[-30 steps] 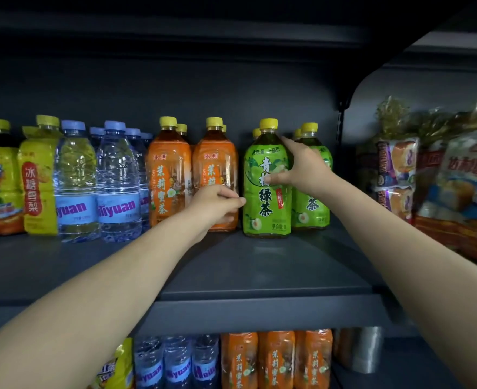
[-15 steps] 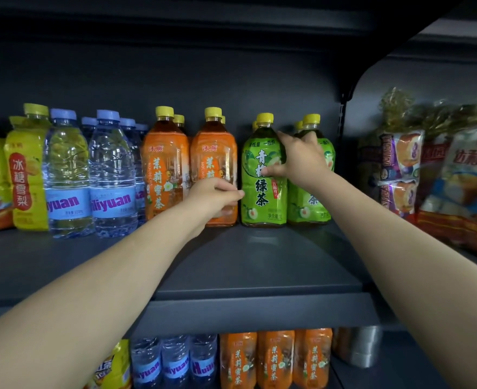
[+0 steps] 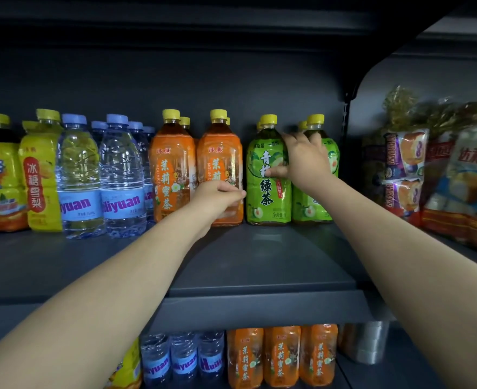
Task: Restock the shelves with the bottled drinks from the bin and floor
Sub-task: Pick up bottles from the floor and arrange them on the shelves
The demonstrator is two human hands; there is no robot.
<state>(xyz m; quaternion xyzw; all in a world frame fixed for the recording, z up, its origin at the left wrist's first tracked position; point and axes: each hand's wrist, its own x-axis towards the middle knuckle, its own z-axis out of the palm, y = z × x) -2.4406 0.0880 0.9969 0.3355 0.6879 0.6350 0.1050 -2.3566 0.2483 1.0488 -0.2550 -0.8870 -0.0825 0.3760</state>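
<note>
Evidently the drinks are being squared into rows on the dark shelf (image 3: 259,262). The right hand (image 3: 306,161) holds the front green tea bottle (image 3: 268,192), thumb laid across its label and fingers hooked into the gap beside the neighbouring green tea bottle (image 3: 310,206), probably to bring it upright and in line with its label facing out. The left hand (image 3: 217,196) sits with fingers curled against the lower front of the orange tea bottle (image 3: 220,161) just to the left, likely steadying it against tipping, though I cannot tell whether it grips or merely rests there.
</note>
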